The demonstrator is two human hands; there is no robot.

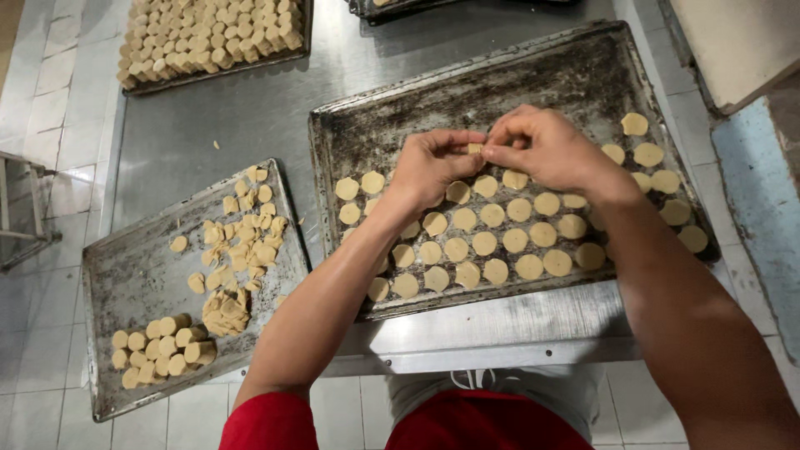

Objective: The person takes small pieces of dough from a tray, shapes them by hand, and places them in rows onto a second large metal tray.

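Both hands meet over the dark baking tray (500, 75) — the left hand (433, 162) and right hand (542, 148) pinch one small dough piece (475, 148) between their fingertips, seemingly shared evenly. Rows of dough discs (483, 243) lie just below the hands, toward the person.

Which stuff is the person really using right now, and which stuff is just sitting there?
In use:
- left hand and right hand, pinching one small dough piece between them
- dark baking tray with rows of flat dough rounds

Just lying about:
- left tray with dough chunks and loose slices
- far tray, full of dough pieces
- white tiled floor
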